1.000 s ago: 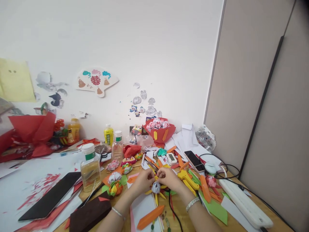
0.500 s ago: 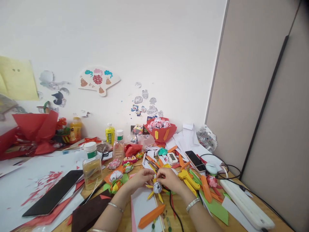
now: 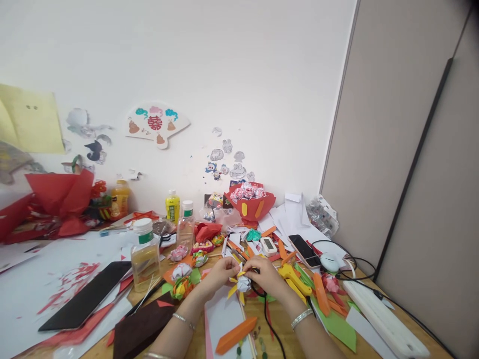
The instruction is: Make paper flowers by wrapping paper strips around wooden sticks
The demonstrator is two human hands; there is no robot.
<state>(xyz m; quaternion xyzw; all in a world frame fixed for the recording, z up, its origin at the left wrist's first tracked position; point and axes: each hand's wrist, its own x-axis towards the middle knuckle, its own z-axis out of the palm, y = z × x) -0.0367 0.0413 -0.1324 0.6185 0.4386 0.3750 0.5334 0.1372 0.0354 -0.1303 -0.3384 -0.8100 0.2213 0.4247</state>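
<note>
A paper flower (image 3: 244,284) with a crumpled white centre and yellow strip petals is between my two hands, above the desk's front middle. My left hand (image 3: 221,273) pinches its far side from the left. Opposite it, my right hand (image 3: 265,275) has its fingers pressed together at a yellow petal. The exact fingertip contact is partly hidden. Below the flower lie a white sheet (image 3: 224,316) and a folded orange paper strip (image 3: 236,335). A yellow glue gun (image 3: 294,280) rests just right of my right hand.
Clear jars (image 3: 145,264), crumpled paper flowers (image 3: 182,271) and a black flat slab (image 3: 86,296) lie to the left. At the back stands a red-wrapped bouquet (image 3: 250,204). On the right are a phone (image 3: 304,249), a white power strip (image 3: 385,319) and loose cables.
The flower has tipped, its white centre shifting slightly upward, and both hands have closed in around its far petals. The whole view has shifted a little.
</note>
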